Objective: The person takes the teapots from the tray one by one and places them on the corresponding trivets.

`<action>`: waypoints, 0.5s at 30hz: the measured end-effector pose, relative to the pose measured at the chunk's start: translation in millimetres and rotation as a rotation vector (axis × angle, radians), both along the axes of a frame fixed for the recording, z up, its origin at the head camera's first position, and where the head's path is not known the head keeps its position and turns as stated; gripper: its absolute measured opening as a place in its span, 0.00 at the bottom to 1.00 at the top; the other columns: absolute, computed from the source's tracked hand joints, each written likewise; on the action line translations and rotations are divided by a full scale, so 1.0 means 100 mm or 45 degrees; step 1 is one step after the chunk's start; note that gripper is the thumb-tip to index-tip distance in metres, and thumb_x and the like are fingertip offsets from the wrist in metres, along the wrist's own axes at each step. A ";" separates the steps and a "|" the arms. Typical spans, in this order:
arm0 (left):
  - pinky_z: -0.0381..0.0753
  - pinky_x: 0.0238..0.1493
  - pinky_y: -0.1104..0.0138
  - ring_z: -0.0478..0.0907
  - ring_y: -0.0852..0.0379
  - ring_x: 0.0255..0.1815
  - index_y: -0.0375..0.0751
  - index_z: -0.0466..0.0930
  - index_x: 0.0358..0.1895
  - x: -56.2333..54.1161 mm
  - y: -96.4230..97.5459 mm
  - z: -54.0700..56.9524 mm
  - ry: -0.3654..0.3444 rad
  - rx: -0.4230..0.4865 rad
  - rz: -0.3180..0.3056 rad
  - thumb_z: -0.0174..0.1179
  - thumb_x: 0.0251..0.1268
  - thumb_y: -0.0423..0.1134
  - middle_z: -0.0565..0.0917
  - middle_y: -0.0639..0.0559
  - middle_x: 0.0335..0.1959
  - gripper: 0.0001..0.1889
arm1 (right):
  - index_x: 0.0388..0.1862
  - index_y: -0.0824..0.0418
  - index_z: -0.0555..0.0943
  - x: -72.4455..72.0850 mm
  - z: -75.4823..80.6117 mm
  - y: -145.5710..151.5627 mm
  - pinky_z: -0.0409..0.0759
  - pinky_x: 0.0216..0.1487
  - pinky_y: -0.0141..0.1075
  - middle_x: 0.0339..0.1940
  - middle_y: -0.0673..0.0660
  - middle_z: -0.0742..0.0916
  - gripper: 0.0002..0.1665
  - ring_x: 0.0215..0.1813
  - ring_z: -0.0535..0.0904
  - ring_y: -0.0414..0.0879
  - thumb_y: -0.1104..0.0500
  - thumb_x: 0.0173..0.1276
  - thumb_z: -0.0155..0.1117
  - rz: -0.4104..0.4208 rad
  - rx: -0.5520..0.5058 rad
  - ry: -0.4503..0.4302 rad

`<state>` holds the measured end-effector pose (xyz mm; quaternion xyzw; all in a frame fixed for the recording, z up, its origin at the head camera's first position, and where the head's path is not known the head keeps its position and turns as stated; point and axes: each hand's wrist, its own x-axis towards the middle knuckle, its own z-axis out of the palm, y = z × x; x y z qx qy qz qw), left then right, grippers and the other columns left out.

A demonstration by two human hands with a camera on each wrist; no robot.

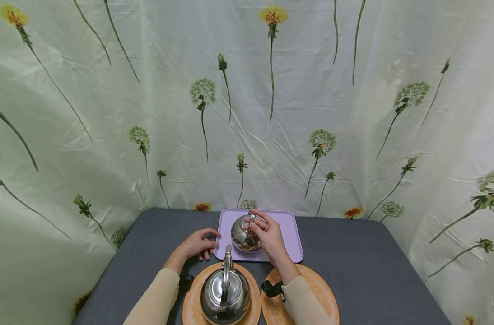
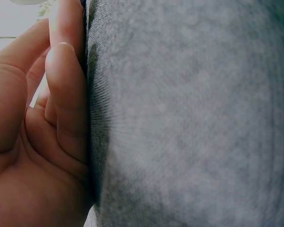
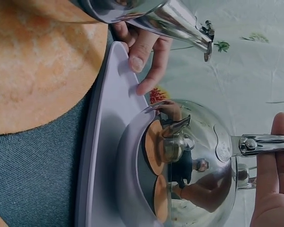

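Note:
A small shiny steel kettle (image 1: pixel 240 234) is on the lilac tray (image 1: pixel 287 241) at the back of the table. My right hand (image 1: pixel 269 232) holds its upright handle (image 3: pixel 262 144) from the right side, with fingers passed under the bar in the right wrist view. At the tray's left edge, my left hand (image 1: pixel 200 243) rests low with relaxed fingers; its fingertips (image 3: pixel 137 64) touch the rim. The left wrist view shows the left palm (image 2: pixel 33 175) beside grey cloth. Nearer me, a larger steel kettle (image 1: pixel 230 298) stands with its spout (image 3: pixel 180 23) pointing away.
The larger kettle stands on a round orange mat (image 1: pixel 190 302). Another such mat (image 1: pixel 326 298) lies to its right, under my right forearm. Dark grey cloth (image 1: pixel 361 271) covers the table, and a flowered curtain (image 1: pixel 247 135) hangs behind it.

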<state>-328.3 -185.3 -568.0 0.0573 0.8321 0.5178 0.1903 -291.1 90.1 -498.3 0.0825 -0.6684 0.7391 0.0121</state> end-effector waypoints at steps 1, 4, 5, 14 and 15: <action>0.76 0.17 0.69 0.80 0.61 0.16 0.46 0.82 0.63 0.00 0.00 0.00 0.002 -0.003 0.000 0.68 0.72 0.41 0.85 0.53 0.24 0.19 | 0.74 0.63 0.77 0.00 0.00 0.00 0.86 0.50 0.29 0.55 0.68 0.91 0.29 0.43 0.93 0.44 0.72 0.76 0.63 -0.006 0.002 -0.001; 0.76 0.17 0.69 0.80 0.61 0.16 0.46 0.82 0.63 0.00 -0.01 -0.01 0.006 -0.005 -0.004 0.68 0.73 0.41 0.85 0.52 0.24 0.19 | 0.75 0.63 0.76 0.01 0.02 0.01 0.86 0.49 0.29 0.55 0.67 0.91 0.29 0.44 0.93 0.46 0.71 0.76 0.63 -0.012 0.013 0.008; 0.76 0.17 0.69 0.80 0.61 0.16 0.46 0.81 0.63 0.00 -0.01 0.00 0.004 -0.005 -0.005 0.68 0.73 0.41 0.85 0.52 0.24 0.19 | 0.75 0.63 0.76 0.02 0.03 0.02 0.86 0.49 0.29 0.55 0.67 0.91 0.29 0.45 0.93 0.46 0.71 0.76 0.63 -0.011 0.015 0.010; 0.76 0.17 0.69 0.80 0.61 0.16 0.46 0.81 0.64 0.01 -0.01 0.01 -0.010 0.000 0.001 0.68 0.73 0.41 0.85 0.52 0.24 0.19 | 0.75 0.57 0.77 0.07 0.12 0.07 0.86 0.49 0.31 0.57 0.66 0.91 0.29 0.46 0.93 0.44 0.69 0.77 0.63 -0.003 0.025 0.019; 0.76 0.17 0.69 0.80 0.61 0.16 0.46 0.81 0.64 0.01 -0.01 0.01 -0.011 -0.002 0.002 0.68 0.73 0.41 0.85 0.52 0.24 0.19 | 0.75 0.57 0.78 0.07 0.13 0.07 0.86 0.50 0.31 0.57 0.66 0.91 0.29 0.46 0.93 0.44 0.69 0.77 0.63 -0.005 0.028 0.023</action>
